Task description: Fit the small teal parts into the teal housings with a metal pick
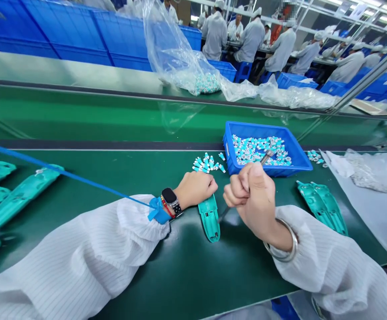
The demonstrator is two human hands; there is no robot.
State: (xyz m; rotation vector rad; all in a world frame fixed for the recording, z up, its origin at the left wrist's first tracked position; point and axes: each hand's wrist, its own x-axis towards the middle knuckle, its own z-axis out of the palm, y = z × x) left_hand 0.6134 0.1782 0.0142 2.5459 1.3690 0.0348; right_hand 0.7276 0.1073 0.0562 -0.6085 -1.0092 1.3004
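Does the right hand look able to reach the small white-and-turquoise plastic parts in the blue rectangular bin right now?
Probably yes: the open bin sits just beyond the right hand, with no lid over the parts. However, that hand grips a slim metal tool, which might hamper picking.

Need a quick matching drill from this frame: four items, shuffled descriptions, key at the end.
Items
1. Blue tray
2. Left hand
3. Bangle
4. Right hand

Descriptions
A. Curled around a metal tool
B. Silver-coloured and ring-shaped
C. Holds many small turquoise-and-white parts
D. Over the far end of a teal shell

Pairs: 1-C, 2-D, 3-B, 4-A
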